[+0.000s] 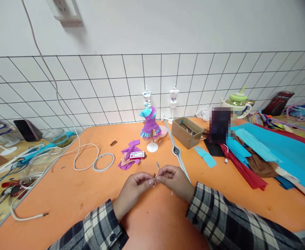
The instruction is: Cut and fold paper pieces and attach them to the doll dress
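My left hand [135, 185] and my right hand [175, 180] meet above the near middle of the orange mat, thumbs and fingers pinched. Between the fingertips is a small brown piece of crepe paper [154, 177], mostly hidden by them. A thin grey stick-like tool [158, 165] pokes out beside my right fingers; whether they hold it or it lies behind them I cannot tell. Beyond the hands stands a mini dress form in a purple and blue ruffled paper dress [151, 122]. A small red and white box [137, 155] rests on purple and peach crepe paper scraps [126, 159].
A roll of white tape [103, 162] and a white cable [75, 161] lie to the left. A ruler [177, 151], an open cardboard box [186, 133] and a blue paper piece [205, 156] are right of centre. Crepe sheets [285, 152] cover the far right. Dress forms [173, 99] stand behind.
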Motion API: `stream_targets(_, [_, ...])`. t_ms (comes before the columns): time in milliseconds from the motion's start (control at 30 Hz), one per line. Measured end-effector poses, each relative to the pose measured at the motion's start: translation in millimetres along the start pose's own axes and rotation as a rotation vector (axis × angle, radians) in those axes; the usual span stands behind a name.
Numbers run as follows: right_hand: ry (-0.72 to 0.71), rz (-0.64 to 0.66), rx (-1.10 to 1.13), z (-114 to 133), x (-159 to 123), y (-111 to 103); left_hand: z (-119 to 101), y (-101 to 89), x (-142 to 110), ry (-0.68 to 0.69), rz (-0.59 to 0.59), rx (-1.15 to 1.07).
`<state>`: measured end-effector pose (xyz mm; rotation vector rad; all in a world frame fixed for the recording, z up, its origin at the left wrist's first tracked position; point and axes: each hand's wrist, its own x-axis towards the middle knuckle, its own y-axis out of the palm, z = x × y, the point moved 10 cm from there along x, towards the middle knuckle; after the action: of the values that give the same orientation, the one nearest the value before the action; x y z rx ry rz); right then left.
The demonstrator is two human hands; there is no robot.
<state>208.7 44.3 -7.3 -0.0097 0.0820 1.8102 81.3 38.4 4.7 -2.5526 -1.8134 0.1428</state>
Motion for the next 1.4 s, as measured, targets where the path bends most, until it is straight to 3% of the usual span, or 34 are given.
stream_targets(133, [-0.036, 0.029, 0.038, 5, -2, 6, 2, -0.9, -1, -0.009, -0.020, -0.030])
stream_targets(400, [0.083, 0.148, 0.006, -6, -7, 19, 3, -2.3, -1, -0.004, -0.028, -0.026])
stream_targets(800, [-0.049, -0.032, -0.170, 3, -1, -4, -2, -1.4, -1, 0.075, -0.002, 0.040])
stream_targets(1067, [-0.081, -0.005, -0.245, 7, -5, 8, -26, -3.7, -3, 0.249, -0.056, 0.243])
stream_targets(1267, [0.031, 0.042, -0.094, 0, -7, 13, -14, -12.9, -1, 0.131, -0.137, 0.158])
stream_targets(1400, [-0.003, 0.009, -0.114, 7, -9, 9, -10, -11.3, 0, 0.096, -0.123, 0.200])
